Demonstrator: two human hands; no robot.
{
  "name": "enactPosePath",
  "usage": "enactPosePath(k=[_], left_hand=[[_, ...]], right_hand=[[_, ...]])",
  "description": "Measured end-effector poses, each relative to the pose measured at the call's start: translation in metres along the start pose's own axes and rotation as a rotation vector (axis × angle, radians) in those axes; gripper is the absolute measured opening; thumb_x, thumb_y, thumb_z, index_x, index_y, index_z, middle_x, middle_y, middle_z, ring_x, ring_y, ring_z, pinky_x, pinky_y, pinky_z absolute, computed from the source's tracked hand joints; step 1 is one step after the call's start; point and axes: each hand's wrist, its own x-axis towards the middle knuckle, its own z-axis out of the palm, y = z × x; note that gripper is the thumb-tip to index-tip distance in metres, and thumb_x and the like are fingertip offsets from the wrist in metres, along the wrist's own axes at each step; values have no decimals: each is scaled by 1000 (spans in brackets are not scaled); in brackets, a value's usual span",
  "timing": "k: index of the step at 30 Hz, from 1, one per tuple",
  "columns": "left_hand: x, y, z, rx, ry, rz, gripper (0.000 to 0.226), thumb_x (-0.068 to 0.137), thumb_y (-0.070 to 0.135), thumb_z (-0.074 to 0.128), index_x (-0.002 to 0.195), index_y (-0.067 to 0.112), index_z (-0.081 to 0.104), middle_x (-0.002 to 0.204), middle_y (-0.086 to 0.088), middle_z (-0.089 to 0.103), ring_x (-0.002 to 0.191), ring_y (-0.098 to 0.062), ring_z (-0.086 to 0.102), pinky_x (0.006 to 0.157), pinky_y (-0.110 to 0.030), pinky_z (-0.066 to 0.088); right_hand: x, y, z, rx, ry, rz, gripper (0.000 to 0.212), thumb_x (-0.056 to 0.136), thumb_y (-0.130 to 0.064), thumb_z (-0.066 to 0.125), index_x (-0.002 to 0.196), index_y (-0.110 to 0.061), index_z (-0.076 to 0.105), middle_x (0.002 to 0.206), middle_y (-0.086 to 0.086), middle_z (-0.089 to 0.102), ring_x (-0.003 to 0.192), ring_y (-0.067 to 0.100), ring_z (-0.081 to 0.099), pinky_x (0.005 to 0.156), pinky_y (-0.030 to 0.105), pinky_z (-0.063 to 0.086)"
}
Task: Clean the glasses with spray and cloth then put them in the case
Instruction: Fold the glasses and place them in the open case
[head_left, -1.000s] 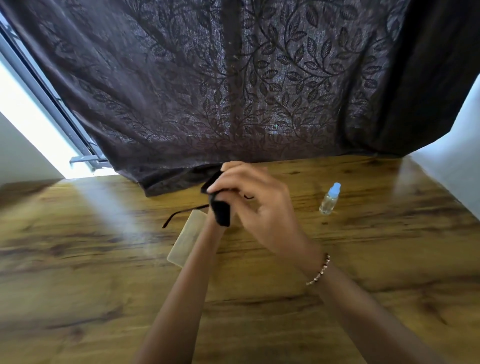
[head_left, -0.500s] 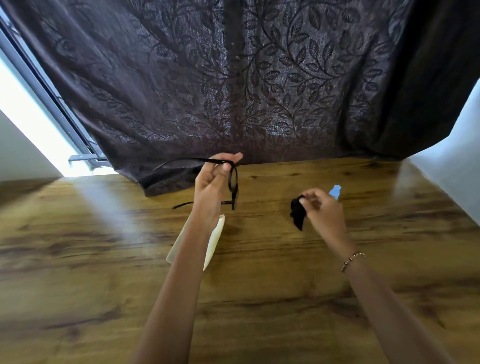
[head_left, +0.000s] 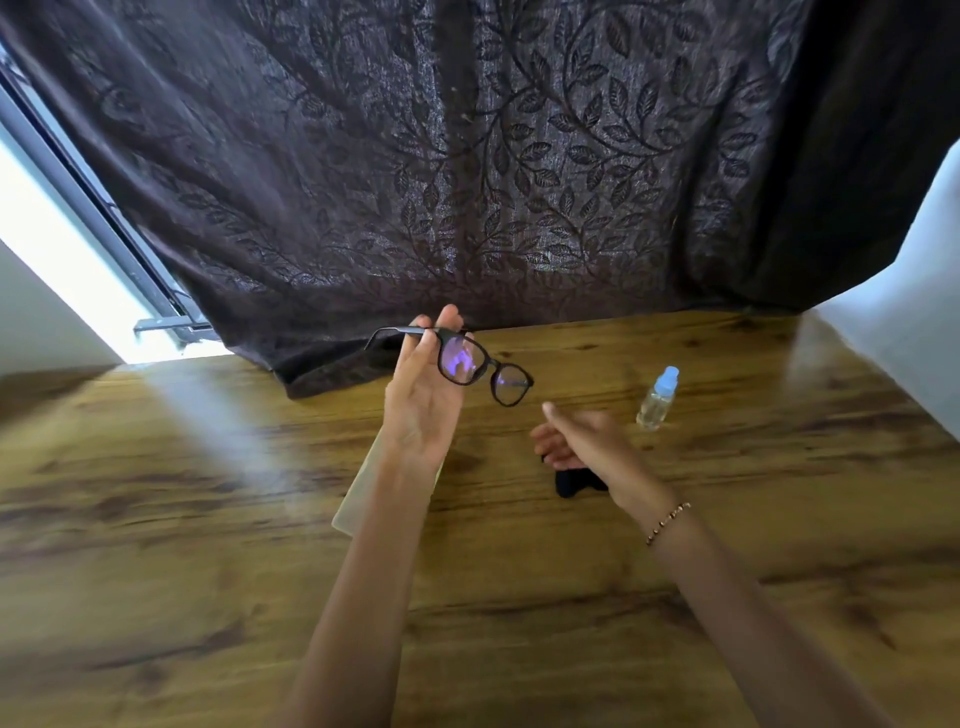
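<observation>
My left hand (head_left: 423, 395) holds the black-framed glasses (head_left: 485, 370) up above the table, pinching them at the left temple hinge, lenses turned toward me. My right hand (head_left: 582, 441) hovers to the right with relaxed fingers, holding nothing. Under its wrist the black cloth (head_left: 571, 483) lies crumpled on the wood, partly hidden. The small clear spray bottle (head_left: 657, 400) with a pale blue cap stands upright further right. The beige glasses case (head_left: 358, 499) lies on the table below my left forearm, mostly covered by it.
The wooden table (head_left: 208, 571) runs wide to the left and front. A dark leaf-patterned curtain (head_left: 467, 182) hangs at the far edge, its hem resting on the wood. A bright window (head_left: 62, 280) is at the left, a white wall (head_left: 914, 322) at the right.
My right hand has let go of the black cloth, which now lies on the table. My left hand turned the glasses so both lenses face me.
</observation>
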Motion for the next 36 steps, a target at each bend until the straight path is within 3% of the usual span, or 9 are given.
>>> enactPosePath(k=[4, 10, 16, 20, 22, 26, 30, 34, 36], left_hand=[[-6, -4, 1, -9, -28, -33, 14, 94, 10, 43, 102, 16, 52, 107, 3, 67, 103, -12, 60, 110, -39, 29], [-14, -7, -6, -16, 20, -84, 17, 92, 6, 42, 99, 16, 54, 97, 0, 64, 101, -13, 58, 105, -35, 31], [-18, -10, -15, 35, 84, -172, 22, 90, 10, 47, 110, 16, 55, 92, 1, 59, 96, -16, 54, 106, -36, 31], [-19, -14, -24, 331, 239, -222, 36, 97, 16, 40, 131, 11, 51, 105, 4, 68, 114, -14, 57, 109, -38, 34], [-21, -15, -29, 483, 344, -234, 33, 98, 21, 46, 128, 13, 55, 112, 1, 70, 115, -11, 59, 106, -37, 37], [-21, -17, -35, 704, 529, -234, 19, 89, 26, 63, 107, 23, 69, 104, 7, 72, 109, -10, 60, 98, -34, 41], [-17, -20, -38, 888, 633, -184, 21, 88, 17, 65, 109, 14, 68, 102, 5, 71, 105, -14, 63, 95, -30, 47], [-17, -22, -38, 1124, 622, -162, 28, 88, 18, 65, 114, 9, 66, 106, -3, 71, 101, -16, 65, 90, -25, 48], [-17, -23, -37, 1171, 609, -157, 30, 89, 18, 64, 117, 8, 65, 110, -5, 70, 102, -17, 65, 93, -28, 49]], right_hand=[[5, -17, 9, 388, -187, 104, 52, 90, -52, 57, 100, -4, 72, 92, 13, 75, 78, 19, 72, 68, 27, 59], [19, -28, 4, 640, -76, 130, 46, 92, -50, 55, 88, -6, 71, 82, 11, 74, 67, 16, 69, 59, 27, 58], [21, -27, 0, 498, 42, 88, 25, 88, -37, 68, 90, -13, 75, 73, -3, 71, 61, 6, 62, 59, 21, 57], [26, -19, -3, 395, 159, 53, 20, 89, -20, 68, 104, -8, 71, 77, -3, 63, 64, 6, 57, 59, 18, 54], [27, -13, -3, 295, 209, -5, 25, 90, -16, 66, 113, -7, 69, 81, -3, 65, 66, 5, 58, 57, 16, 53], [28, -7, 0, 93, 316, -116, 42, 90, -18, 67, 129, -8, 57, 82, -3, 68, 61, 4, 63, 60, 19, 56], [27, -4, 3, -96, 374, -217, 37, 89, -20, 68, 124, -9, 62, 72, -14, 65, 50, -5, 62, 48, 9, 49], [25, -7, 1, -252, 361, -257, 27, 92, -20, 63, 117, -9, 68, 84, 6, 73, 68, 19, 71, 62, 22, 57], [24, -8, 1, -332, 320, -251, 26, 93, -21, 61, 116, -11, 69, 98, 5, 74, 80, 20, 71, 67, 20, 54]])
